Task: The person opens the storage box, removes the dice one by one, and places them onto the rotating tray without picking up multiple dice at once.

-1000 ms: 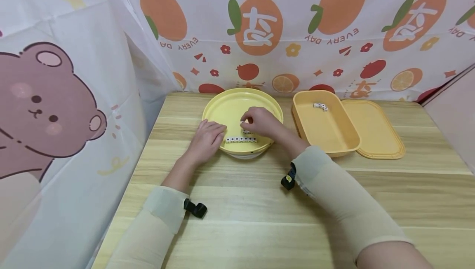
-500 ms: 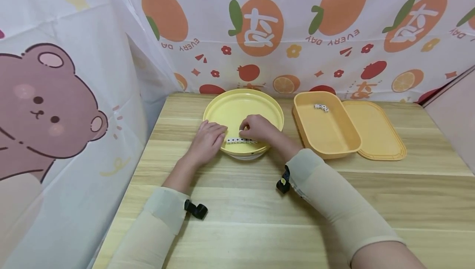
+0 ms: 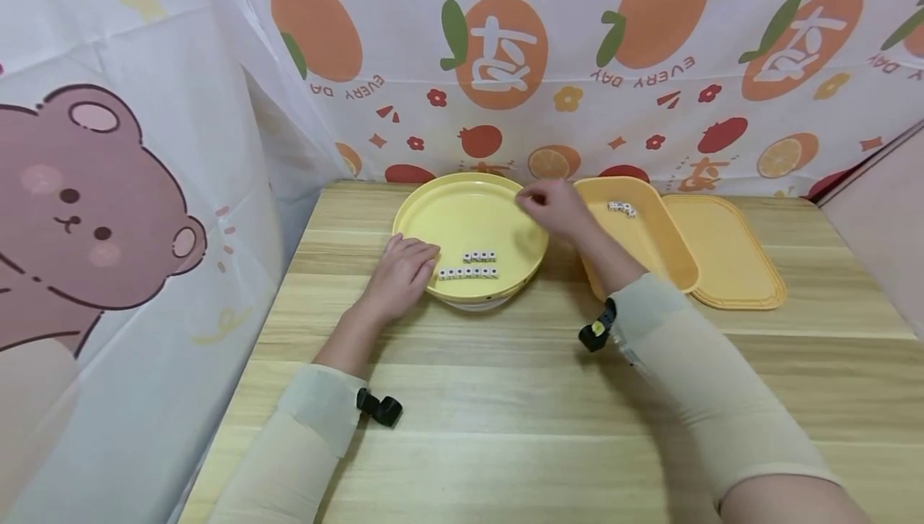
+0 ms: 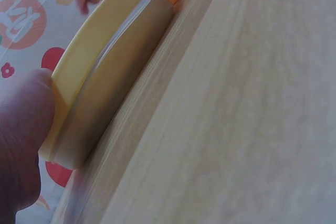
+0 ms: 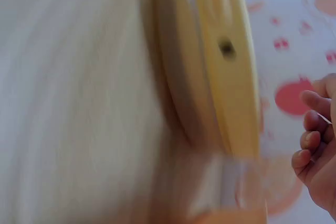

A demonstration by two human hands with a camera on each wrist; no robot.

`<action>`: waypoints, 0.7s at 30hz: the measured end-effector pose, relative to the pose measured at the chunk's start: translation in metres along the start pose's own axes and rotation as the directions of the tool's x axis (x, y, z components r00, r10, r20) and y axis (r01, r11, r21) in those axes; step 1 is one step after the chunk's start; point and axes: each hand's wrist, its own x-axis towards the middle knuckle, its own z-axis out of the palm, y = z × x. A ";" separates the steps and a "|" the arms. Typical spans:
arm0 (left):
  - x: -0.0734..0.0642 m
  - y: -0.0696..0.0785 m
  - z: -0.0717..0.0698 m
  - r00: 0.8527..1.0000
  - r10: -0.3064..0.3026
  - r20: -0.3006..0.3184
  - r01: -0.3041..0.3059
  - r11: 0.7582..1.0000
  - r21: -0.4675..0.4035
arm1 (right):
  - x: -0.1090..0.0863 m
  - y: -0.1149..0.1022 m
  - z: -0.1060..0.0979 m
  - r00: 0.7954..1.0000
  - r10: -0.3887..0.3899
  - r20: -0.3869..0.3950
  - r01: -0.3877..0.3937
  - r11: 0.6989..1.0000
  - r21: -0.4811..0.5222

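Observation:
On a round yellow tray (image 3: 462, 215), small white dice-like cubes with a dark dot on top form two rows. The longer front row (image 3: 468, 274) sits near the tray's front rim; a shorter back row (image 3: 480, 257) lies just behind it. My left hand (image 3: 401, 271) rests on the tray's left front rim, fingers lying over the edge. Above the tray's right rim, close to the orange box, is my right hand (image 3: 554, 207), loosely curled. In the right wrist view its fingers (image 5: 311, 140) show nothing between them.
An orange rectangular box (image 3: 650, 247) stands right of the tray, with several similar cubes (image 3: 622, 208) at its far end. Its flat lid (image 3: 729, 251) lies to the right, partly behind the box. A printed curtain (image 3: 505, 131) hangs behind the wooden table (image 3: 462, 412).
My right hand has moved from over the rows of cubes, back and right to the tray's far right rim. The back row is now uncovered. My left hand stays where it was.

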 end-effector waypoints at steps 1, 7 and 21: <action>0.000 0.000 0.000 1.000 -0.001 0.001 0.001 1.000 0.001 | -0.001 0.006 -0.011 0.999 0.016 -0.040 -0.016 1.000 0.015; 0.000 0.000 -0.001 1.000 0.004 -0.006 -0.004 1.000 -0.004 | -0.007 0.057 -0.061 0.956 0.183 -0.229 -0.176 0.983 0.049; 0.000 0.001 -0.001 1.000 -0.003 0.004 0.003 1.000 -0.003 | -0.025 0.132 -0.064 0.916 0.394 0.078 -0.381 0.914 -0.142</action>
